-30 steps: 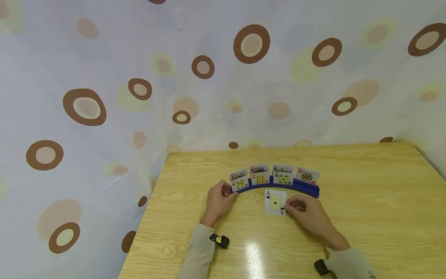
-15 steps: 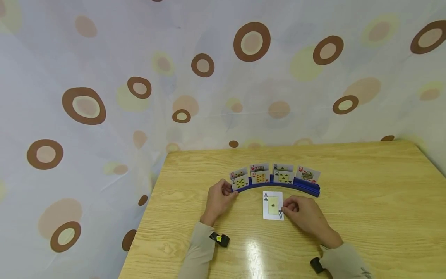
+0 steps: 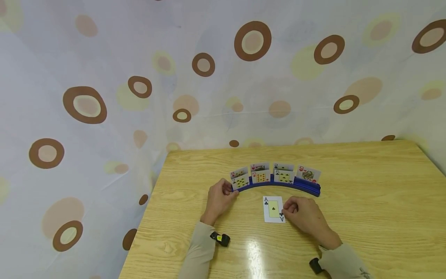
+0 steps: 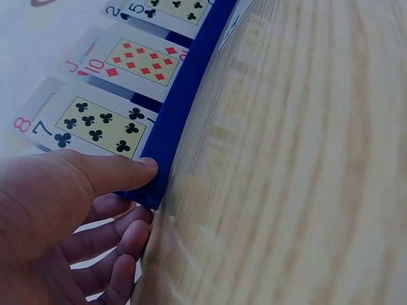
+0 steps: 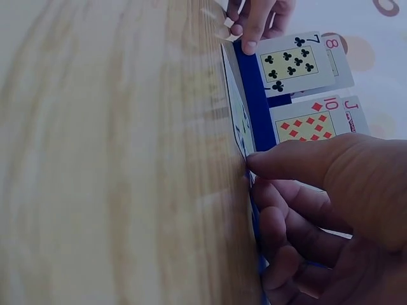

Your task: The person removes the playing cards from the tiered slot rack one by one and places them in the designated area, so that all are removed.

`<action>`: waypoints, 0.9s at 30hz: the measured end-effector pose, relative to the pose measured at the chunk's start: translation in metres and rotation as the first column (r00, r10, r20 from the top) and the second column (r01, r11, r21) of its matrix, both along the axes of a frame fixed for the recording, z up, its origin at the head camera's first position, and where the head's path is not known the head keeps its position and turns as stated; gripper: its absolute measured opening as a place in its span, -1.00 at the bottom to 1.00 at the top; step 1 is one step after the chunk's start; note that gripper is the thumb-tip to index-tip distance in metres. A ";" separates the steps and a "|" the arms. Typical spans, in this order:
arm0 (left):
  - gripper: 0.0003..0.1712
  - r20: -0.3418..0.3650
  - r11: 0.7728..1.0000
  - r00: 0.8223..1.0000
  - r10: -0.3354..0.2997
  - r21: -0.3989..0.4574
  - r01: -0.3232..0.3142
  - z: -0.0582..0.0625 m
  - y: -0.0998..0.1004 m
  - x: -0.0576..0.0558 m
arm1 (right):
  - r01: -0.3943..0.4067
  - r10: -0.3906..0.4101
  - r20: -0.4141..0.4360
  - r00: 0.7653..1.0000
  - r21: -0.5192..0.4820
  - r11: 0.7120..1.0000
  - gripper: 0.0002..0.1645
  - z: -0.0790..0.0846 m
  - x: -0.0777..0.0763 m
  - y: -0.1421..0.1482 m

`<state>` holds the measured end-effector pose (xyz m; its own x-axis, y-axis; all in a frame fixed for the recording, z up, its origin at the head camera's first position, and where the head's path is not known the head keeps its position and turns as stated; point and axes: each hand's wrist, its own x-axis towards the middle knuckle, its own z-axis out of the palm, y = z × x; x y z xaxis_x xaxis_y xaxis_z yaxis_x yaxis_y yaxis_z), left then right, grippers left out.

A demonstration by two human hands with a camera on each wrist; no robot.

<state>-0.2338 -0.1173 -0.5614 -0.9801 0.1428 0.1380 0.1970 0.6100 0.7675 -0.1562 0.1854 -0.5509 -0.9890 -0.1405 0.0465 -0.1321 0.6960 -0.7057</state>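
At the left end of a curved blue card holder [image 3: 310,188], my left hand [image 3: 218,199] grips the rim, thumb [image 4: 127,170] on the front and fingers curled below and behind. Between thumb and fingertips, my right hand [image 3: 306,217] pinches the right edge of an ace of clubs [image 3: 273,209]. That card faces up, in front of the holder's middle; the right wrist view shows it almost edge-on. Cards stand in the holder in two rows: a seven of clubs [image 4: 95,124], a ten of diamonds [image 4: 140,62] and a five of clubs [image 3: 283,176] in front.
Behind those stand an eight [image 3: 239,173], a jack [image 3: 260,166] and a two [image 3: 283,167], partly covered. A red queen [image 3: 308,175] stands alone at the holder's right. The wooden table [image 3: 376,201] meets a dotted cloth wall [image 3: 223,89] at its back edge.
The ace of clubs has come slightly closer to me, away from the holder, and its tilt has changed. My right hand has shifted a little left with it. My left hand stays on the holder.
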 end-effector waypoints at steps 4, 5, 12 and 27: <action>-0.73 0.001 1.000 1.000 0.002 -0.001 -0.002 0.001 0.000 0.000 | -0.004 0.005 -0.009 1.000 0.002 1.000 -0.90 0.000 0.000 0.000; -0.73 0.002 1.000 1.000 0.003 -0.003 -0.003 0.001 0.000 0.000 | -0.004 0.004 -0.009 1.000 0.001 1.000 -0.90 0.000 0.000 0.000; -0.73 0.006 1.000 1.000 0.004 0.003 -0.004 0.002 0.001 0.001 | 0.014 -0.014 -0.019 1.000 -0.028 1.000 -0.92 -0.002 0.000 0.002; -0.75 -0.008 1.000 1.000 -0.002 0.002 0.002 0.000 0.000 0.001 | 0.208 -0.217 -0.248 0.944 -0.063 0.976 -0.93 0.010 -0.011 0.005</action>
